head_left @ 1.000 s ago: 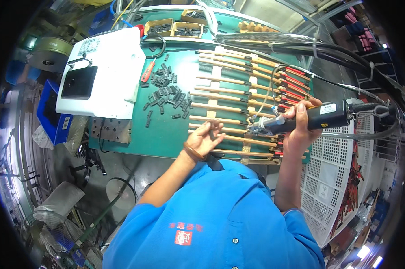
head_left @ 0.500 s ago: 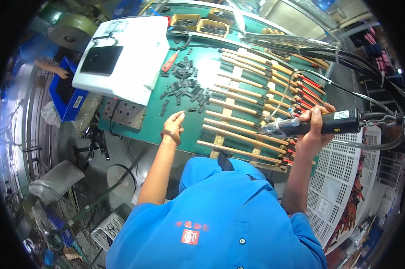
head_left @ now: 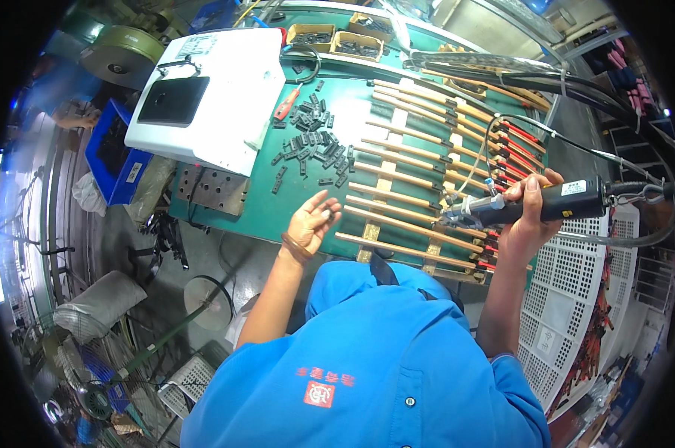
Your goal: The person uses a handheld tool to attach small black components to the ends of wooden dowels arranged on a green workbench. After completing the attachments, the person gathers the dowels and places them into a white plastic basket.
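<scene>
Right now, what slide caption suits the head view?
Right hand gripping a black cylindrical tool at slim tan wooden sticks, left hand near their ends.

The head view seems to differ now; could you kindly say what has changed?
The left hand has moved left, off the wooden sticks to beside their ends; its grip is unclear. Another person's hand now shows by the blue bin. The right hand still grips the black tool over the sticks; the black pieces look unchanged.

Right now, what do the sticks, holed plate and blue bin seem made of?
Sticks: probably wood, matte, pale tan. Plate: likely metal, dull grey sheen, round holes. Bin: apparently plastic, smooth, evenly blue walls.
</scene>
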Tool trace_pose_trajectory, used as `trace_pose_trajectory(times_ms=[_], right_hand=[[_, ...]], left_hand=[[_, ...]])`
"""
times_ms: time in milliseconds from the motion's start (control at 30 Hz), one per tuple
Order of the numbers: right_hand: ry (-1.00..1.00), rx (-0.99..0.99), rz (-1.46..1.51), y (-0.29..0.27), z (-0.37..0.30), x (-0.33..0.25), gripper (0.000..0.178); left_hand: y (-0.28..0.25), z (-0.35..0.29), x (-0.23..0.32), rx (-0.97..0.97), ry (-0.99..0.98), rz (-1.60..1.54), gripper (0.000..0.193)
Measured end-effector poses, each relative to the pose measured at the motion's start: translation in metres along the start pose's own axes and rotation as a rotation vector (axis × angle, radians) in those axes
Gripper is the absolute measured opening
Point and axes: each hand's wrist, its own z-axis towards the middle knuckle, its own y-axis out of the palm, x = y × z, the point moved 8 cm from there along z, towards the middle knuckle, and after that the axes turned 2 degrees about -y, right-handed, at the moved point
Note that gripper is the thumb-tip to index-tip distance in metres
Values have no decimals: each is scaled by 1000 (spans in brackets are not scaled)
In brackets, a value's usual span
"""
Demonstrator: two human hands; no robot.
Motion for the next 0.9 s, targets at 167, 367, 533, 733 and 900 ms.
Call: trace_pose_trajectory(times_ms=[167, 367, 533, 733, 900], right_hand=[[4, 28, 38, -2, -2, -4, 35], [0, 11, 15, -9, -6, -6, 35], [3, -1, 21, -19, -7, -7, 35], [35, 4, -5, -31, -13, 1, 35], [22, -12, -5, -33, -12, 2, 36]], left_hand=[[79, -4, -30, -160, -134, 19, 57], [114, 11, -66, -244, -275, 182, 59], [132, 16, -88, -275, -380, 252, 62], [135, 21, -104, -210, -375, 434, 54], [128, 31, -112, -123, -295, 632, 33]])
